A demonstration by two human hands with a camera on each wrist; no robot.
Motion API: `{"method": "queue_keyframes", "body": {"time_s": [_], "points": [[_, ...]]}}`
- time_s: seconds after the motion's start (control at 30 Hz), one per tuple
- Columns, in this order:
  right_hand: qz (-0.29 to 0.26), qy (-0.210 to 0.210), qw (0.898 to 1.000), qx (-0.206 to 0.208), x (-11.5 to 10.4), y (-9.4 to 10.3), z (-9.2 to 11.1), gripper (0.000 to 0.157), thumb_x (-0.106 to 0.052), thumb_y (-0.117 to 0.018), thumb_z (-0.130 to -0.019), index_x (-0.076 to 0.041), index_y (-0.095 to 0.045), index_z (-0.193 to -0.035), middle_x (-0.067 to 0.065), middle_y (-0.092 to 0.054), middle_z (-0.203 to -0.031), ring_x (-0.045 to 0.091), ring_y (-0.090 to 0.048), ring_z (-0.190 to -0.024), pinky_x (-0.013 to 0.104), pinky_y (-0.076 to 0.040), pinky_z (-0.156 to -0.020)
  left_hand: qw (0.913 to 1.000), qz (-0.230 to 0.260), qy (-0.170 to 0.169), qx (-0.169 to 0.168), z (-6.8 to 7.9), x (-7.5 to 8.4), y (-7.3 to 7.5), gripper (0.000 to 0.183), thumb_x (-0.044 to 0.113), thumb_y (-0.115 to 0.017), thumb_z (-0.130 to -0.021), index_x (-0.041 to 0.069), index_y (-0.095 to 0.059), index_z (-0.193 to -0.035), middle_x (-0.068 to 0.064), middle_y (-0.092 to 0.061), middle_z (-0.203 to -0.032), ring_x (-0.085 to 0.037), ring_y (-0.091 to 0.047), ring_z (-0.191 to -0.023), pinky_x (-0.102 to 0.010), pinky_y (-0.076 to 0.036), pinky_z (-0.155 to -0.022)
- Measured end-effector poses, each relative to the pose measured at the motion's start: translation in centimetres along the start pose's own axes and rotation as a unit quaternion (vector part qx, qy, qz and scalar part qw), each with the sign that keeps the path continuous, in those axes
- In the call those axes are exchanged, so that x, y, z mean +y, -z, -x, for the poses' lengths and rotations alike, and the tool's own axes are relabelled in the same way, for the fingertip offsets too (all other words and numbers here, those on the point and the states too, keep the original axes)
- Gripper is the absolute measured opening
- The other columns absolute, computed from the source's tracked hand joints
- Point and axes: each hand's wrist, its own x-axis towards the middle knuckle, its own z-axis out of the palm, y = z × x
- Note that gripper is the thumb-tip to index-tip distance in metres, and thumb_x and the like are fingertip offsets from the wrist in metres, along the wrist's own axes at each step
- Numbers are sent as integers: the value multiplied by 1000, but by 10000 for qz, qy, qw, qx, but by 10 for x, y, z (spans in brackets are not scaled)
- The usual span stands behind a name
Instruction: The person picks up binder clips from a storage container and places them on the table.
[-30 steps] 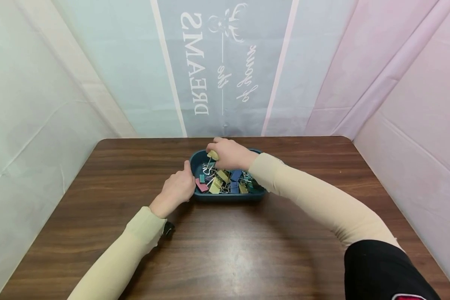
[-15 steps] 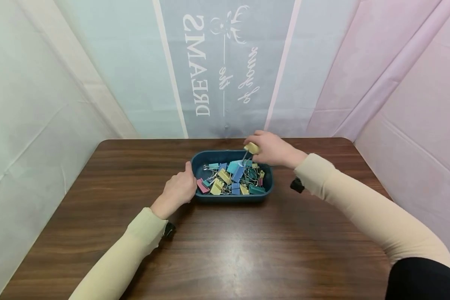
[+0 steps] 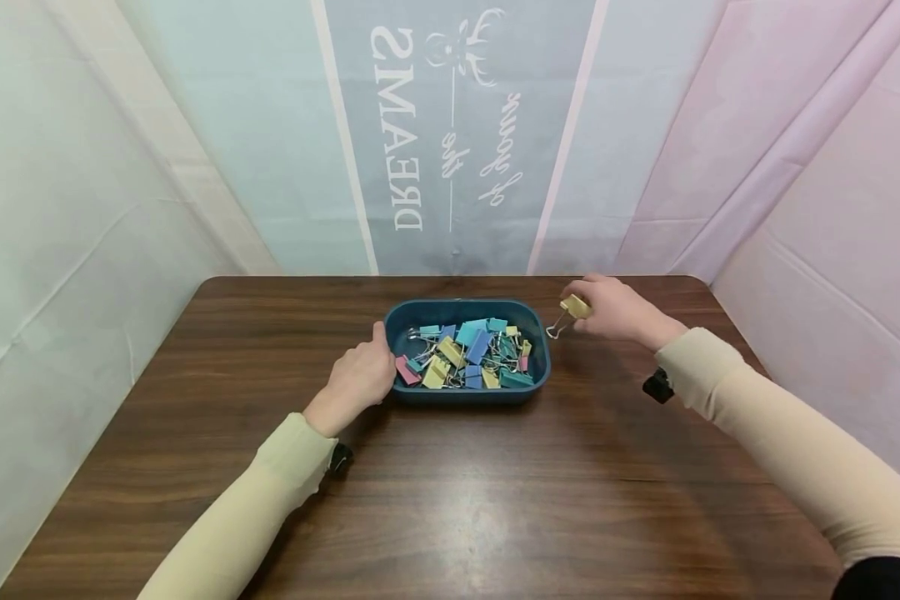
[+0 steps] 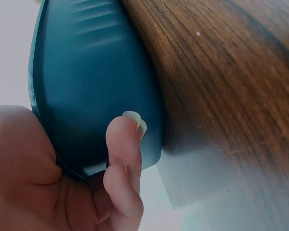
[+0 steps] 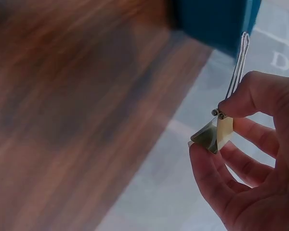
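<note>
A dark blue plastic box (image 3: 465,398) full of binder clips (image 3: 450,352) in yellow, blue, teal and pink stands near the far side of the table. At its left end my left hand (image 3: 362,367) holds the rim; in the left wrist view the fingers (image 4: 124,144) lie along the box's outer wall (image 4: 96,72). Off the box's right end, my right hand (image 3: 617,310) pinches a yellow binder clip (image 3: 575,307) above the table. The right wrist view shows that clip (image 5: 225,127) between thumb and fingertips, its wire handles lying together and pointing toward the box.
The brown wood-grain table (image 3: 465,492) has its far edge just behind the box. A printed fabric backdrop (image 3: 450,150) hangs there, and pale cloth walls (image 3: 82,208) close off both sides.
My right hand has moved from over the box to the right, past its right end, carrying the yellow binder clip. The left hand stays at the box's left end.
</note>
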Motion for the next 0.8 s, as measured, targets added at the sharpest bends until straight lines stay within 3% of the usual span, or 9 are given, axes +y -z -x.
{"method": "queue_keyframes", "body": {"time_s": [0.43, 0.8], "points": [[-92, -222, 9991, -345, 27, -41, 17, 46, -7, -74, -82, 0, -62, -126, 20, -58, -114, 28, -55, -84, 44, -47, -71, 10000, -19, -2, 84, 1, -1, -1, 66, 24, -45, -104, -3, -12, -156, -10, -58, -68, -22, -58, -49, -33, -45, -49], [-67, -275, 9990, -356, 31, -49, 20, 51, -8, -74, -83, 2, -58, -131, 22, -57, -121, 28, -56, -86, 43, -46, -72, 9999, -88, -34, 133, 0, -1, -2, 67, 24, -46, -104, -4, -13, -155, -11, -58, -71, -23, -58, -53, -33, -46, -49]]}}
